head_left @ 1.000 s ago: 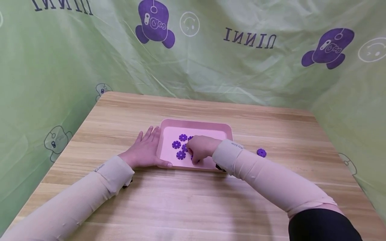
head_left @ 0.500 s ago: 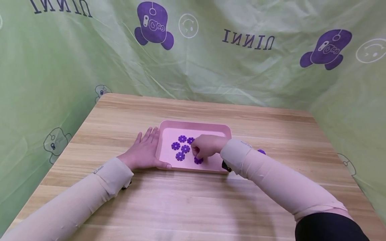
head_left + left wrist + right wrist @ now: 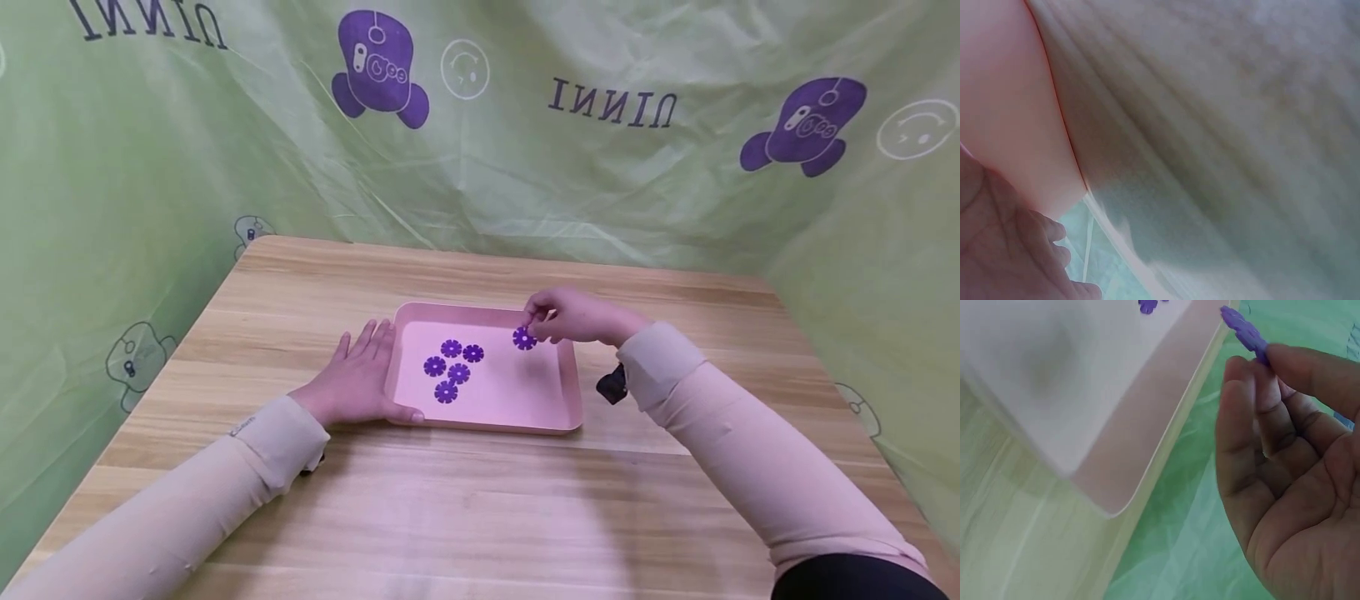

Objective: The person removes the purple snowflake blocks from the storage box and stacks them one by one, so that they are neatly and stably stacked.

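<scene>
My right hand (image 3: 573, 317) pinches a purple snowflake disc (image 3: 524, 337) between thumb and fingertips, raised over the back right part of the pink tray (image 3: 517, 408). In the right wrist view the held disc (image 3: 1244, 329) is seen nearly edge-on, with the other fingers curled below it. Several like purple discs (image 3: 458, 373) lie flat in the tray's left half. My left hand (image 3: 356, 379) rests at the tray's left side, fingers straight along the wall and thumb on the front rim. The left wrist view shows part of the palm (image 3: 991, 237) close beside the tray wall.
The tray stands on a wood-grain table (image 3: 480, 517). A green printed sheet (image 3: 480, 183) hangs behind and along both sides of the table. A black wrist camera (image 3: 613, 384) sits under the right sleeve.
My right hand has lifted a disc from the tray's front middle and carried it back and right. The loose disc on the table at right has become hidden behind my right arm. Left hand stays.
</scene>
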The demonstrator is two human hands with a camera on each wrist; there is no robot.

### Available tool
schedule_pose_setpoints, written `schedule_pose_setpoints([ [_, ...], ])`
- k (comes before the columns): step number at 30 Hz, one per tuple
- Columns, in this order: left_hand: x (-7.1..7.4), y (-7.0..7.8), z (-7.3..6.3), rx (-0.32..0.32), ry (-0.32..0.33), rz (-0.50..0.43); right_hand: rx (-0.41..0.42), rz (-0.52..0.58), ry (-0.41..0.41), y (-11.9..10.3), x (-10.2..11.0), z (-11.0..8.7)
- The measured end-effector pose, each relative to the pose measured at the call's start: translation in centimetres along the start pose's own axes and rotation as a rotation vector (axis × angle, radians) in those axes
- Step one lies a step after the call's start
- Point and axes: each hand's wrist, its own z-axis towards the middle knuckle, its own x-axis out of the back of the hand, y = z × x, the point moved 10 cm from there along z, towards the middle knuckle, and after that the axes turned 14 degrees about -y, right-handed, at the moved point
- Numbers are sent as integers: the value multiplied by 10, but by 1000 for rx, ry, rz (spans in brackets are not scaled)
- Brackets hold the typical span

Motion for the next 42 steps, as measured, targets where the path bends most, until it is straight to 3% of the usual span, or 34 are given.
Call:
schedule_pose_setpoints([
  [7,-2,-1,-1,6,-4,-14,22,239,67,29,12,-7],
  [13,-2,0,-1,8,-12,-11,31,339,112,52,21,-18],
  [42,-2,0,0,9,-20,14,-30,479,198,126,26,-72],
])
